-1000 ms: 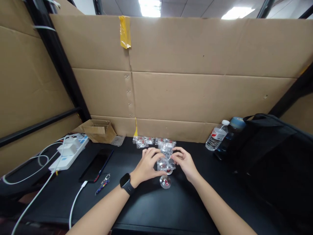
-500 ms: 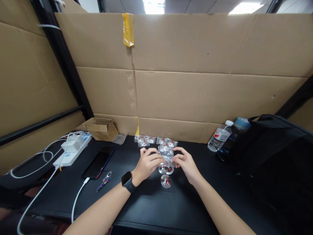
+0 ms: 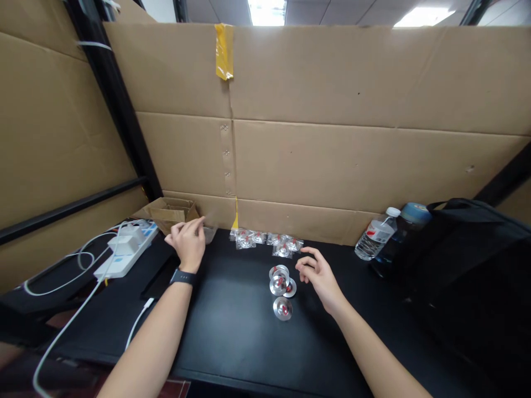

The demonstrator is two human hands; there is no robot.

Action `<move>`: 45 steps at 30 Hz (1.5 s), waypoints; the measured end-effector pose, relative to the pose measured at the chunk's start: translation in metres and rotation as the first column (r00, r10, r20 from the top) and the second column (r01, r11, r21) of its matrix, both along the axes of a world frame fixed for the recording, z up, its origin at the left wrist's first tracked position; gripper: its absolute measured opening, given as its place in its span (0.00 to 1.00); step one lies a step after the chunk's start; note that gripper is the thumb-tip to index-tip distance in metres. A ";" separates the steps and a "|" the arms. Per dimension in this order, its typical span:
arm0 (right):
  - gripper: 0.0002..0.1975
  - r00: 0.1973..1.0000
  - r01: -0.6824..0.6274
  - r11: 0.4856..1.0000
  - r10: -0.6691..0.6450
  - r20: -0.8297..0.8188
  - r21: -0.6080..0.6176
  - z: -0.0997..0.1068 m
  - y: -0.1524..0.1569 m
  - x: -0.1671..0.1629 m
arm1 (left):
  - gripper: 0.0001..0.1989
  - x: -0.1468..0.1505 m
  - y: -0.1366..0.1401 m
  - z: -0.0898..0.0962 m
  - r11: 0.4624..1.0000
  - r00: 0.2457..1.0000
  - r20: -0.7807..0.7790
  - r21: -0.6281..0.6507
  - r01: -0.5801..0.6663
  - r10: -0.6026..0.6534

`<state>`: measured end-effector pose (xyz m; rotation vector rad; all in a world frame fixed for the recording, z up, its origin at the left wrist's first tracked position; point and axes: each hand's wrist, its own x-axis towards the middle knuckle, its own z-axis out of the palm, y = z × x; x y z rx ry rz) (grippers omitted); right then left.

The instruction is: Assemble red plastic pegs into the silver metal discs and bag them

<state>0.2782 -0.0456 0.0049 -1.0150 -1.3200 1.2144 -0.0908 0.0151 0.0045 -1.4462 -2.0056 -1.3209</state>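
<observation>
Several shiny silver discs with red centres [image 3: 280, 283] lie in a small overlapping group on the black table, with a single disc [image 3: 282, 309] just in front of them. To the right of the group, my right hand [image 3: 317, 279] hovers with its fingers loosely curled and apart, holding nothing visible. My left hand [image 3: 187, 242] is far to the left, over the front of the cardboard box [image 3: 160, 213]. Its fingers are stretched out beside a clear plastic bag [image 3: 211, 235]; no held thing shows. Further back lie several discs in clear wrappers [image 3: 284, 244], with more wrapped discs [image 3: 246, 237] left of them.
A water bottle [image 3: 376, 233] and a blue-lidded bottle [image 3: 410, 221] stand at the right, beside a black backpack [image 3: 468, 282]. A white power strip [image 3: 126, 254], cables and a partly covered phone [image 3: 157, 276] lie at the left. Cardboard walls [image 3: 315, 166] enclose the table's back.
My left hand has swung from the discs to the box at the left. The clear bag between my hands is gone from there, uncovering the disc group. My right hand stays nearly in place.
</observation>
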 end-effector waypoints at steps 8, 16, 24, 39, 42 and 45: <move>0.25 0.992 -0.121 0.993 0.121 0.023 -0.013 -0.002 -0.002 -0.005 | 0.30 -0.008 0.023 -0.032 0.874 0.999 -0.010 -0.485 0.030 -0.039; 0.22 0.984 -0.166 0.985 0.163 0.070 0.039 -0.006 -0.001 -0.002 | 0.25 0.056 0.004 -0.034 0.780 0.780 -0.209 -0.398 0.483 -0.590; 0.18 0.978 -0.190 0.978 0.180 0.108 0.087 -0.005 -0.004 -0.002 | 0.21 0.075 0.019 -0.064 0.625 0.638 -0.169 -0.493 0.605 -0.751; 0.14 0.976 -0.154 0.979 0.130 0.176 0.135 -0.017 -0.005 -0.010 | 0.13 0.094 -0.023 -0.014 0.613 0.636 0.073 -0.201 0.764 -0.769; 0.18 0.988 -0.144 0.984 0.138 0.064 0.101 -0.019 -0.005 -0.014 | 0.11 0.116 -0.042 -0.004 0.512 0.527 0.110 -0.139 0.848 -0.843; 0.19 0.984 -0.179 0.980 0.179 0.010 0.087 -0.021 -0.005 -0.016 | 0.10 0.131 -0.054 -0.001 0.427 0.437 0.102 -0.107 0.898 -0.894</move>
